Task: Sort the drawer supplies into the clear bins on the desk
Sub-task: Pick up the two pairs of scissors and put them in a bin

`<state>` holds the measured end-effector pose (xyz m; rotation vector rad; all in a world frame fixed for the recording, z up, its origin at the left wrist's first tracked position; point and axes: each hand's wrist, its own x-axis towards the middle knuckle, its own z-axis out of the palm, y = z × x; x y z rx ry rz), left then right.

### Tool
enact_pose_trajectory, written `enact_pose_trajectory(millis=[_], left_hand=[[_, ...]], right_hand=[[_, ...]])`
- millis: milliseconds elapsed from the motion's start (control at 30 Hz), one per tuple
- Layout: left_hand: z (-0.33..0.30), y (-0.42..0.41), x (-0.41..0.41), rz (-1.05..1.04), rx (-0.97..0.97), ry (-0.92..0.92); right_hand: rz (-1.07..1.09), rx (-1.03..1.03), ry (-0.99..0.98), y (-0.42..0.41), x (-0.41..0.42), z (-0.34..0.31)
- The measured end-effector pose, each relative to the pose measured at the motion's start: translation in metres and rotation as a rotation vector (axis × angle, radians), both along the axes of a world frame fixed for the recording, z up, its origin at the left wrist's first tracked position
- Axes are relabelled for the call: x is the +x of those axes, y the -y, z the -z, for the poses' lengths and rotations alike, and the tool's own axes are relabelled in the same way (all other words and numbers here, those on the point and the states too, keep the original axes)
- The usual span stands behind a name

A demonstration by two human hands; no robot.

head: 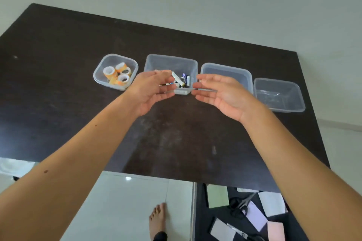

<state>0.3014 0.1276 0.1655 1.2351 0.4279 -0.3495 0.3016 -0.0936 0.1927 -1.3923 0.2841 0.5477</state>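
Several clear bins stand in a row on the dark desk. The leftmost bin holds orange tape rolls. The second bin holds batteries. The third bin looks empty. The rightmost bin holds small clear or metal bits I cannot make out. My left hand hovers at the near left of the battery bin, fingers relaxed, holding nothing. My right hand is level with it at the bin's near right, palm facing left, fingers straight.
Below the desk's near edge at the lower right is an open drawer with paper pads, sticky notes and black scissors. A bare foot stands on the white tiled floor. A pale wall lies behind the desk.
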Motion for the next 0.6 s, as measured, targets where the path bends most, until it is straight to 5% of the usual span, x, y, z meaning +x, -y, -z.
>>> enact_pose_trajectory(millis=[600], left_hand=[[0.09, 0.179, -0.268, 0.223, 0.002, -0.16]], right_hand=[[-0.102, -0.076, -0.113, 0.231, -0.262, 0.089]])
